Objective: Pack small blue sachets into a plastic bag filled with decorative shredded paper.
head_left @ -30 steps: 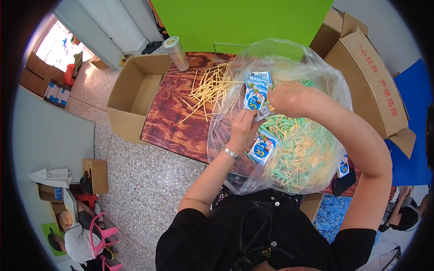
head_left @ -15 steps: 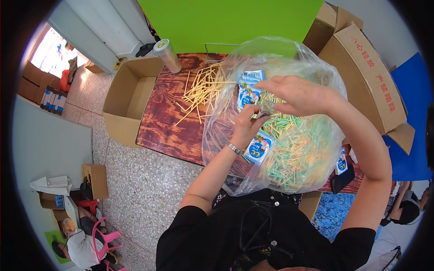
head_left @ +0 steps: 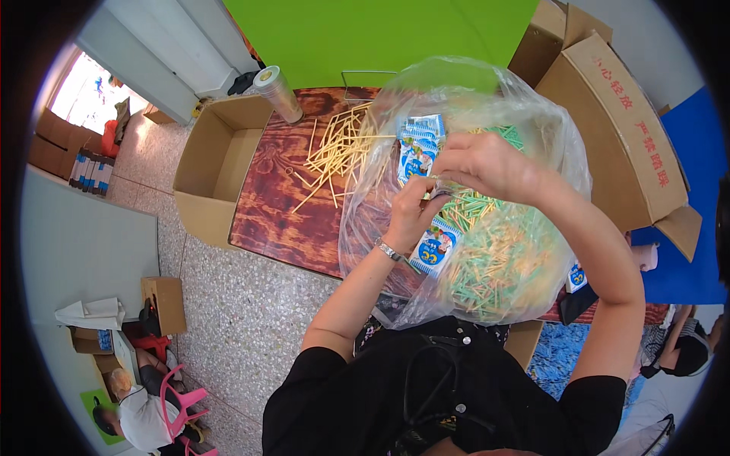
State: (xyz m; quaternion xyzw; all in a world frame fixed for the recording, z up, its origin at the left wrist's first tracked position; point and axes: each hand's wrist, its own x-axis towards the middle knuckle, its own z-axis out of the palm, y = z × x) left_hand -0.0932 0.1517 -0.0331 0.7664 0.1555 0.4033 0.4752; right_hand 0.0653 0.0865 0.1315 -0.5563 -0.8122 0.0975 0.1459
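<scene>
The left hand (head_left: 411, 208) pinches a small packet (head_left: 442, 191) (mostly hidden) above the clear plastic bag (head_left: 559, 137). Hold that packet softly, steadily. I can't tell if the right hand (head_left: 487, 166), just beside, pinches too.

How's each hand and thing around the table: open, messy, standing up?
Clear plastic bag: open
Bagged sticks: jumbled
Left cardboard box: open
Right cardboard box: open
Loose yellow sticks: scattered
Tall cylinder: upright
Upper blue packets: overlapping
Left hand: fingers curled, grip unclear
Right hand: fingers bent, grip unclear
</scene>
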